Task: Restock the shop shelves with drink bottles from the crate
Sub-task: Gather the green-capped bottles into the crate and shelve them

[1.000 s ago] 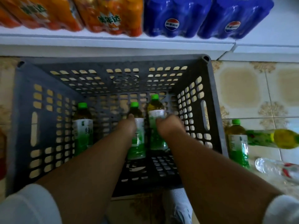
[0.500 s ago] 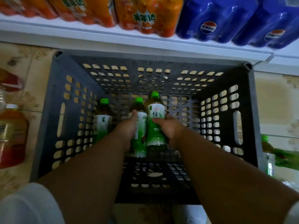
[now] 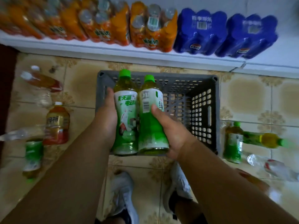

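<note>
At the far left, several bottles lie and stand on the tiled floor (image 3: 80,84): a green-labelled bottle (image 3: 33,156) near the bottom edge, an amber bottle with a red base (image 3: 57,125) standing upright beside it, and a tipped amber bottle (image 3: 41,81) farther back, all somewhat blurred. Next comes the person's left hand (image 3: 107,118), its fingers curled round the side of a green-capped tea bottle (image 3: 125,113) held upright above the grey crate (image 3: 203,110). Touching that bottle on its right is a second green-capped tea bottle (image 3: 151,118), gripped by the right hand (image 3: 174,133), whose thumb lies across the label and whose palm wraps round its lower part. Both bottles are held in front of the crate's near left part, over its rim. The crate sits on the floor just in front of a white shelf (image 3: 113,49), which carries orange drink packs (image 3: 152,28) on the left and blue cola packs (image 3: 200,31) on the right. To the right of the crate stands another green tea bottle (image 3: 233,143), with a yellowish bottle (image 3: 267,140) lying on its side just beside it. White shoes (image 3: 124,193) show below.
</note>
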Demonstrator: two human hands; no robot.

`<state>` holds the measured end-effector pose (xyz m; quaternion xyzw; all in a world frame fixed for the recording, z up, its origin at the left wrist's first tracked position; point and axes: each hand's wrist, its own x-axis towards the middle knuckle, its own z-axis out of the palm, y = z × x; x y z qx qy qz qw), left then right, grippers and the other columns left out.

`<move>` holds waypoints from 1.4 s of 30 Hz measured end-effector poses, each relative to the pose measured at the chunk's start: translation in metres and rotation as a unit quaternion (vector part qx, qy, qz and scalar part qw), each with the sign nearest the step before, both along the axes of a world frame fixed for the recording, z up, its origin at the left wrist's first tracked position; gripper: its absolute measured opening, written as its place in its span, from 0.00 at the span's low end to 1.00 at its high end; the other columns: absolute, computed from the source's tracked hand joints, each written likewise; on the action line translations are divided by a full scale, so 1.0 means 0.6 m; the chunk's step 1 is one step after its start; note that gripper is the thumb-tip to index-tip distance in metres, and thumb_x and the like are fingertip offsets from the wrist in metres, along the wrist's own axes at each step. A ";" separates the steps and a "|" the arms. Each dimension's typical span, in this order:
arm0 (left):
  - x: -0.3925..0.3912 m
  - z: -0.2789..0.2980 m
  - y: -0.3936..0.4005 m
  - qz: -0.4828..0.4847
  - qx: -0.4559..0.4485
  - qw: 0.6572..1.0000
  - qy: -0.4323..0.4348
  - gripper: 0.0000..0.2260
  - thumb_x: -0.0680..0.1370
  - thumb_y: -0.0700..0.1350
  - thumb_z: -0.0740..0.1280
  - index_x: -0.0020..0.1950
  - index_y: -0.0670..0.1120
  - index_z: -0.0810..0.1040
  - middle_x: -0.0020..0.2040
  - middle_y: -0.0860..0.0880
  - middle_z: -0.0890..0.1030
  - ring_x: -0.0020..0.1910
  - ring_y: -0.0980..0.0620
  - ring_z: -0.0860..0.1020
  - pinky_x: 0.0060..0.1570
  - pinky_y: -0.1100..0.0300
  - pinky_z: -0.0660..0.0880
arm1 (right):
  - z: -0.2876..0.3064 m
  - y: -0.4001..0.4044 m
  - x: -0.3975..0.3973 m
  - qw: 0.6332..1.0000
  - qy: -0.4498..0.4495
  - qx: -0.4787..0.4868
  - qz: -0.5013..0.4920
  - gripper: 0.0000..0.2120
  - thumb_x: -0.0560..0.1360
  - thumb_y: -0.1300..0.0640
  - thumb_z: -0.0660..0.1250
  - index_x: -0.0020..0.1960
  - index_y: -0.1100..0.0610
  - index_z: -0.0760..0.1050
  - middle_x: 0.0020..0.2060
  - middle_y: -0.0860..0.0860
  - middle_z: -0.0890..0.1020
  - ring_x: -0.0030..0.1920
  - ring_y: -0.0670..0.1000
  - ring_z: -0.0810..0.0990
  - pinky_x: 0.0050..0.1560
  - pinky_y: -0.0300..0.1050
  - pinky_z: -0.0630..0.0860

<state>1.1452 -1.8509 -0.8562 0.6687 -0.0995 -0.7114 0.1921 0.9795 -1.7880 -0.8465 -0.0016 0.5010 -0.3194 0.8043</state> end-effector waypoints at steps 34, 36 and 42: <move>0.057 1.185 0.298 -0.191 -0.234 0.899 0.317 0.30 0.65 0.69 0.71 0.44 0.42 0.87 0.39 0.39 0.83 0.34 0.43 0.82 0.41 0.49 0.83 | 1.160 0.336 0.053 0.934 -0.060 -0.337 -0.106 0.32 0.56 0.47 0.85 0.49 0.68 0.83 0.40 0.62 0.84 0.40 0.58 0.85 0.46 0.53 0.83; 0.030 1.191 0.325 -0.200 -0.234 0.892 0.331 0.30 0.67 0.70 0.70 0.45 0.42 0.87 0.40 0.40 0.82 0.34 0.44 0.81 0.42 0.50 0.81 | 1.169 0.373 0.029 0.927 -0.065 -0.354 -0.107 0.29 0.57 0.47 0.84 0.48 0.67 0.83 0.40 0.61 0.84 0.40 0.57 0.84 0.46 0.50 0.83; -0.109 1.191 0.439 -0.262 -0.246 0.880 0.312 0.34 0.67 0.71 0.72 0.58 0.44 0.86 0.57 0.35 0.84 0.49 0.37 0.85 0.50 0.40 0.81 | 1.183 0.529 -0.089 0.899 0.066 -0.383 -0.203 0.21 0.69 0.52 0.73 0.57 0.63 0.79 0.41 0.61 0.85 0.39 0.57 0.85 0.42 0.53 0.83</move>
